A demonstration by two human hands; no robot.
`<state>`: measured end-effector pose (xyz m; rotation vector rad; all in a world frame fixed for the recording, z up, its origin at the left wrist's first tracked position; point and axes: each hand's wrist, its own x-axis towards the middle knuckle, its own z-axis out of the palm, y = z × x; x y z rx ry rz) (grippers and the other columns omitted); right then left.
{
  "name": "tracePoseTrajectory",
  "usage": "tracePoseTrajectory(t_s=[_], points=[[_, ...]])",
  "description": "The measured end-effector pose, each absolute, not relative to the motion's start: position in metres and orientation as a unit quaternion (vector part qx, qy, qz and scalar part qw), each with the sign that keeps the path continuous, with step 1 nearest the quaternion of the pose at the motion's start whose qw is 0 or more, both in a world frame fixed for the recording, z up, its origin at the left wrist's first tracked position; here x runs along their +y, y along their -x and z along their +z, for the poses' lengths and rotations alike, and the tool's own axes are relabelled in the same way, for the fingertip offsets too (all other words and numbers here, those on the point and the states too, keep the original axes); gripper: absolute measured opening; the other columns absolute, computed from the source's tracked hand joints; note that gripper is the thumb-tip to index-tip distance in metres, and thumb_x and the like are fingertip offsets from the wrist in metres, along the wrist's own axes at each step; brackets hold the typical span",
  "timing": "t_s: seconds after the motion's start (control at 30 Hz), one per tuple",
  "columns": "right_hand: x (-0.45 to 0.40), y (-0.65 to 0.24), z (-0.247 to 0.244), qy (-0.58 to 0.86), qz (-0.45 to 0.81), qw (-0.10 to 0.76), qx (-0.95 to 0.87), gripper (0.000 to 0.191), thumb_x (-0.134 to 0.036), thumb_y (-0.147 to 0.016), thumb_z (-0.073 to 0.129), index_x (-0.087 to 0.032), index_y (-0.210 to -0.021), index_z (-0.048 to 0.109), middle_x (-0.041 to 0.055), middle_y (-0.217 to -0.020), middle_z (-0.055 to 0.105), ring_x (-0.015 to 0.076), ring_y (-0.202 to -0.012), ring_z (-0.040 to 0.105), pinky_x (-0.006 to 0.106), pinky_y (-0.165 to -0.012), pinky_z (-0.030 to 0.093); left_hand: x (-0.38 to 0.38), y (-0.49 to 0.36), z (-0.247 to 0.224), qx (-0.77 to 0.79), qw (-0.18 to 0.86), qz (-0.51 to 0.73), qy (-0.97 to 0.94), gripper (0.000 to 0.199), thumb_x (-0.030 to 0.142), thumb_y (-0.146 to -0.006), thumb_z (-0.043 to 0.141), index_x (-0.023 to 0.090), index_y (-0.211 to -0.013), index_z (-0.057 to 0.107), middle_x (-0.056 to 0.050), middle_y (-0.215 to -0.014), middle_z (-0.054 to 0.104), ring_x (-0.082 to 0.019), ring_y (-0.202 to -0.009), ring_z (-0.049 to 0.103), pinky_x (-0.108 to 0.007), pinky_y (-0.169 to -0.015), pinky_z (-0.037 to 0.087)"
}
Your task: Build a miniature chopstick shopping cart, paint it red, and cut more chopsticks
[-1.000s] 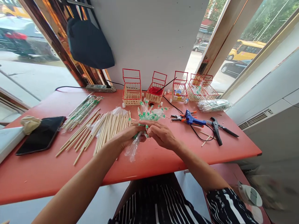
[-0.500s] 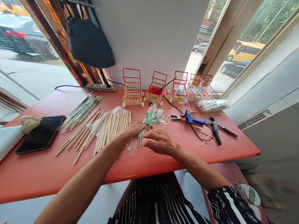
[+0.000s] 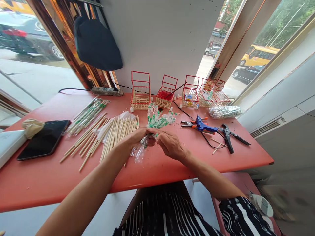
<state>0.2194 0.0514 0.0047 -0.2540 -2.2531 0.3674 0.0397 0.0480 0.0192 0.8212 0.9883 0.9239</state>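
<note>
Crumpled clear plastic wrappers with green print (image 3: 159, 121) are bunched above the table's middle. My left hand (image 3: 141, 137) is closed around the bunch, and its lower ends hang out below the fist. Against it from the right lies my right hand (image 3: 169, 142), fingers bent over the wrappers; whether its fingertips grip them is partly hidden. Loose wooden chopsticks (image 3: 120, 131) lie left of my left hand, some on white plastic. Beyond the wrappers stand a small stick-built cart with a red tray (image 3: 164, 95) and another stick cart (image 3: 140, 96).
A blue glue gun (image 3: 204, 126), pliers (image 3: 188, 124) and black-handled cutters (image 3: 228, 139) lie to the right. Wrapped chopsticks (image 3: 86, 116) and a black tablet (image 3: 44, 139) are left. More stick carts (image 3: 190, 95) stand at the back. A power strip (image 3: 107, 91) sits by the wall.
My left hand has closed around the wrappers and gathered them into a tighter bunch. My right hand has come up against it. The wrappers' tops now stand higher and fan out.
</note>
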Motion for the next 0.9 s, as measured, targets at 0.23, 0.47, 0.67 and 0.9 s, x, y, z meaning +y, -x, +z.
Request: tracePoseTrajectory(t_s=[0.23, 0.47, 0.67, 0.9], points=[[0.052, -0.224, 0.005, 0.181, 0.175, 0.389, -0.886, 0.026, -0.027, -0.111, 0.037, -0.024, -0.089, 0.049, 0.0157, -0.118, 0.076, 0.022, -0.108, 0.072, 0.039, -0.093, 0.057, 0.041, -0.037, 0.018, 0.462, 0.69, 0.395, -0.393, 0.026, 0.022, -0.061, 0.081, 0.017, -0.069, 0.057, 0.002, -0.058, 0.051, -0.009, -0.048, 0.045, -0.02, -0.044, 0.035], [0.055, -0.228, 0.01, 0.252, 0.27, 0.41, -0.834, 0.029, -0.035, -0.112, 0.036, -0.026, -0.087, 0.047, 0.0091, -0.11, 0.076, 0.0189, -0.091, 0.07, 0.034, -0.084, 0.055, 0.037, -0.028, 0.019, 0.39, 0.7, 0.372, -0.468, 0.03, 0.026, -0.066, 0.082, 0.017, -0.09, 0.067, 0.003, -0.065, 0.049, -0.01, -0.055, 0.044, -0.021, -0.051, 0.037], [0.06, -0.228, 0.016, 0.265, 0.312, 0.473, -0.78, 0.031, -0.038, -0.112, 0.038, -0.025, -0.086, 0.046, 0.0067, -0.102, 0.076, 0.0171, -0.087, 0.065, 0.033, -0.082, 0.052, 0.039, -0.028, 0.019, 0.384, 0.718, 0.358, -0.456, 0.032, 0.021, -0.068, 0.077, 0.018, -0.098, 0.067, 0.004, -0.067, 0.047, -0.011, -0.058, 0.044, -0.022, -0.053, 0.034], [0.052, -0.224, 0.014, 0.245, 0.285, 0.463, -0.802, 0.032, -0.039, -0.111, 0.039, -0.023, -0.087, 0.053, 0.0073, -0.095, 0.074, 0.0171, -0.089, 0.069, 0.032, -0.085, 0.055, 0.048, -0.034, 0.009, 0.476, 0.622, 0.361, -0.507, 0.009, 0.016, -0.067, 0.069, 0.017, -0.071, 0.062, 0.0, -0.066, 0.055, -0.016, -0.064, 0.049, -0.026, -0.059, 0.038]])
